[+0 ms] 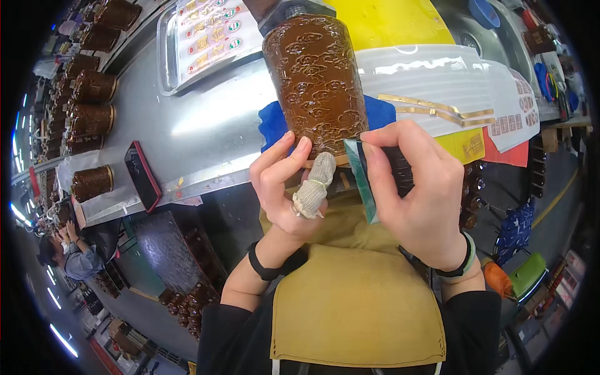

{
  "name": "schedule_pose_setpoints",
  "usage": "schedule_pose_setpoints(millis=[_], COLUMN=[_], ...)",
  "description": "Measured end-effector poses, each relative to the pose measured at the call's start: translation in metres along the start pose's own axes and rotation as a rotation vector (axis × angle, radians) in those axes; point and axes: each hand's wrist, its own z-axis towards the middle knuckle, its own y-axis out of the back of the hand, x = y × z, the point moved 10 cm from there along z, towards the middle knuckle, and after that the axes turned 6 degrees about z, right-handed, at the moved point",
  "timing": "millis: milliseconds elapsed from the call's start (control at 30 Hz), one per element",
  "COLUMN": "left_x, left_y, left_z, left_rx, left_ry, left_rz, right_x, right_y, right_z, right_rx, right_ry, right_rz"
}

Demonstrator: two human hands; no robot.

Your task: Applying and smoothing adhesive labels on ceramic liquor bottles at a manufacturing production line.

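Note:
A tall brown bottle (315, 81) with a raised cloud pattern lies tilted on a blue cloth (273, 122), its base toward me. My left hand (281, 187) presses the bottle's lower edge; its thumb wears a grey fabric finger cot (314, 186). My right hand (415, 190) pinches a green-edged strip (361, 181) against the bottle's base, next to a thin gold band. Both wrists wear bands.
A metal worktable (206, 125) carries a tray of label sheets (209, 31), a dark phone in a red case (142, 175) and a white backing sheet with gold strips (437, 87). Several brown bottles (87, 87) line the left edge. Another person (72, 253) works below left.

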Motion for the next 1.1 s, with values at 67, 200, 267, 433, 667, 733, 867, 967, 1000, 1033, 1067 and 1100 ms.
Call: schedule_pose_setpoints(millis=[67, 200, 267, 433, 667, 733, 867, 967, 1000, 1033, 1067, 1100], left_x=[0.001, 0.005, 0.005, 0.008, -0.007, -0.008, 0.000, 0.005, 0.000, 0.002, 0.008, 0.013], left_y=[0.000, 0.001, 0.001, 0.001, 0.002, 0.002, 0.001, 0.003, 0.005, 0.007, 0.007, 0.006], left_z=[0.001, -0.002, -0.001, -0.003, 0.004, 0.005, -0.001, 0.003, 0.005, 0.005, 0.003, 0.002], left_rx=[0.003, 0.006, 0.001, -0.002, -0.011, -0.008, -0.016, -0.036, -0.052, -0.053, -0.038, -0.024], left_ry=[-0.017, 0.017, 0.015, 0.061, -0.104, -0.111, -0.011, 0.022, -0.037, -0.033, 0.018, 0.069], left_rz=[0.008, -0.005, -0.005, -0.033, 0.039, 0.049, -0.006, -0.049, -0.035, -0.031, -0.069, -0.106], right_x=[0.006, 0.006, 0.007, 0.013, 0.012, 0.011, -0.003, -0.001, 0.006, 0.011, 0.015, 0.015], right_y=[-0.004, -0.008, -0.008, -0.009, -0.010, -0.009, 0.002, 0.014, 0.012, 0.009, 0.007, 0.005], right_z=[0.001, 0.001, 0.001, 0.001, 0.001, 0.003, 0.009, 0.020, 0.024, 0.029, 0.035, 0.037], right_rx=[0.011, 0.059, 0.039, 0.018, 0.018, 0.025, 0.061, 0.138, 0.190, 0.246, 0.254, 0.259], right_ry=[0.033, -0.051, -0.012, 0.047, 0.041, 0.030, -0.090, -0.078, -0.029, 0.018, 0.040, 0.041], right_rz=[-0.051, -0.072, -0.088, -0.106, -0.086, -0.080, 0.048, 0.050, 0.030, 0.016, 0.041, 0.042])
